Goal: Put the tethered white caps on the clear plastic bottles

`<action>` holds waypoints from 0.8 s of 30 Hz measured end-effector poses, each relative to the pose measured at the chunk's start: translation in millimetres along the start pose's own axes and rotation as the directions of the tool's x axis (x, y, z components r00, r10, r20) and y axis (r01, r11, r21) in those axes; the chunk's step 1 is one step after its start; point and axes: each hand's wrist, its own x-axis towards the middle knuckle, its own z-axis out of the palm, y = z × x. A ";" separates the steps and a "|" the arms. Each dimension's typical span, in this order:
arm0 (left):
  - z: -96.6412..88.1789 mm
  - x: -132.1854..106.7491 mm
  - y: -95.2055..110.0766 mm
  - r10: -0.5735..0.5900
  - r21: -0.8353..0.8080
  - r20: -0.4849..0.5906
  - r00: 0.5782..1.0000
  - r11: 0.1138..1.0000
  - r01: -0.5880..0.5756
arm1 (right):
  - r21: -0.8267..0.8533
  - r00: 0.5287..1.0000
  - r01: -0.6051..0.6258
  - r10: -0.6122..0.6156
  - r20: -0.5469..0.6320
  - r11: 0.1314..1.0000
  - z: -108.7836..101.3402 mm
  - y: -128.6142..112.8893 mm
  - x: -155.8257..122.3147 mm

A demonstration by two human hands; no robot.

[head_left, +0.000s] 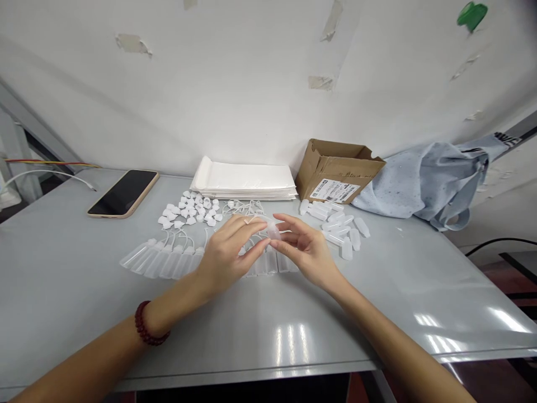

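Between my two hands is a small translucent plastic bottle [273,230], tilted and partly covered by the fingers. My left hand [229,246] pinches it from the left with thumb and fingertips, and a thin white strip shows at those fingers. From the other side, my right hand [310,252] grips the bottle between thumb and fingers. Beneath the hands lies a row of translucent bottles [161,262] with curved thin white tubes, its middle partly hidden. Small white caps [191,208] are heaped behind my left hand. Loose white tubes [243,207] lie just beyond the fingers.
More loose bottles [335,224] lie to the right. Behind stand a stack of white envelopes [247,180] and an open cardboard box [335,173]. A phone [123,193] lies at the left, a light blue cloth [423,179] at the right. A white wall closes the table's back.
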 end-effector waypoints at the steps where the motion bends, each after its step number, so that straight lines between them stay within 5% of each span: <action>1: -0.1 -0.4 0.3 0.000 -0.004 0.014 1.000 1.000 0.000 | 0.003 1.000 -0.018 0.018 0.002 1.000 0.4 -0.7 -0.8; 12: -0.5 -3.6 5.6 -0.013 -0.093 0.115 0.993 0.995 0.023 | 0.109 0.996 -0.074 0.079 -0.043 0.991 3.5 -4.5 -3.7; 24: 4.8 -5.7 1.3 0.088 0.025 0.149 0.985 0.995 -0.093 | 0.150 0.986 -0.139 0.150 -0.066 0.979 3.6 -7.0 -5.6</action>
